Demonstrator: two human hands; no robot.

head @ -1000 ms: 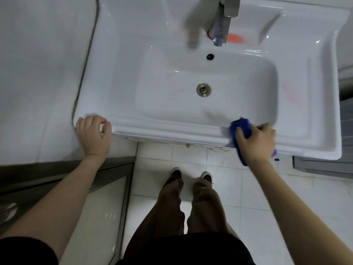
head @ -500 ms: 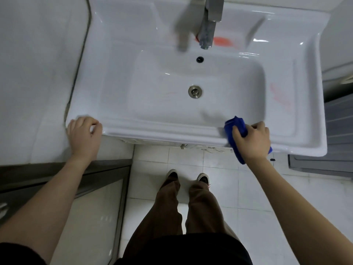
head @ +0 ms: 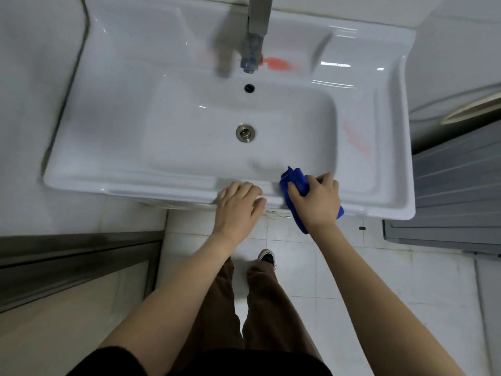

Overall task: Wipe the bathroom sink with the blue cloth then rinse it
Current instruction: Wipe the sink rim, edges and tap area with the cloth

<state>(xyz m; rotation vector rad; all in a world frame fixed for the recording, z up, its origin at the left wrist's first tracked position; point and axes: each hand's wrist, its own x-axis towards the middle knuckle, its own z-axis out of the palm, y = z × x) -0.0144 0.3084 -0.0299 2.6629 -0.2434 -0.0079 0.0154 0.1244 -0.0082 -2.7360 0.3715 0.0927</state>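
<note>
A white ceramic sink [head: 113, 147] fills the upper view, with a metal drain [head: 245, 133], an overflow hole [head: 249, 88] and a grey faucet [head: 254, 33] at the back. Red smears mark the ledge behind the faucet [head: 279, 63] and the right ledge [head: 356, 142]. My right hand [head: 315, 202] grips the folded blue cloth [head: 296, 180] on the sink's front rim, right of centre. My left hand [head: 237, 207] rests with relaxed fingers on the front rim, just left of the cloth.
A white tiled wall [head: 29, 104] stands at the left, with a metal-framed glass panel [head: 76, 267] below it. A grey slatted unit [head: 455, 191] sits at the right. My legs and one shoe [head: 267, 257] stand on the white tiled floor.
My left hand left the sink's front left corner and moved right along the rim to beside the cloth. My right hand with the cloth stays at the same spot on the front rim.
</note>
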